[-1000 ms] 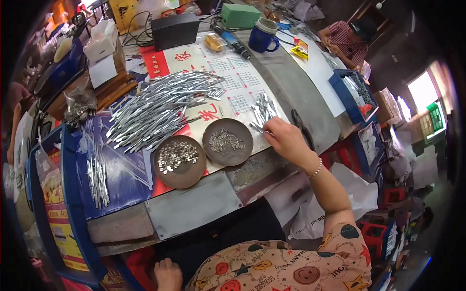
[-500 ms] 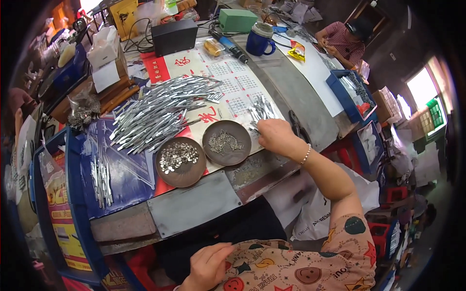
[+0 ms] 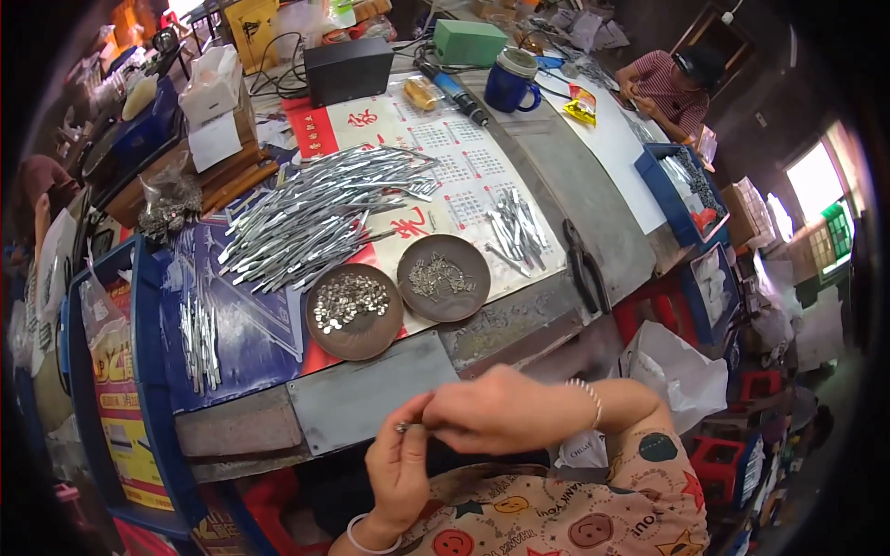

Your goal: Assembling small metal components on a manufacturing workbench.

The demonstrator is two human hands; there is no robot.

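In front of my body, over the table's near edge, both hands meet with their fingertips close together. My left hand [image 3: 399, 468] pinches a small shiny metal piece [image 3: 403, 427] between thumb and forefinger; its exact kind is too small to tell. My right hand [image 3: 491, 412] has its fingers curled closed beside that piece, and what they hold, if anything, is hidden. Just beyond the hands stand two round brown dishes: the left dish [image 3: 384, 345] holds small flat silver discs [image 3: 350, 303], the right dish [image 3: 480, 295] tiny metal parts [image 3: 438, 277].
A large heap of long silver metal strips [image 3: 315, 213] lies on a calendar sheet [image 3: 464, 153]. Smaller strip bundles lie at right [image 3: 517, 232] and left [image 3: 199, 338]. Black-handled pliers [image 3: 584, 269] rest near the right edge. A blue mug [image 3: 510, 83] stands farther back; a co-worker [image 3: 672, 93] sits far right.
My right hand has moved from the small strip bundle at the right back toward my body, meeting my left hand. The left hand has risen slightly and now pinches a small metal piece.
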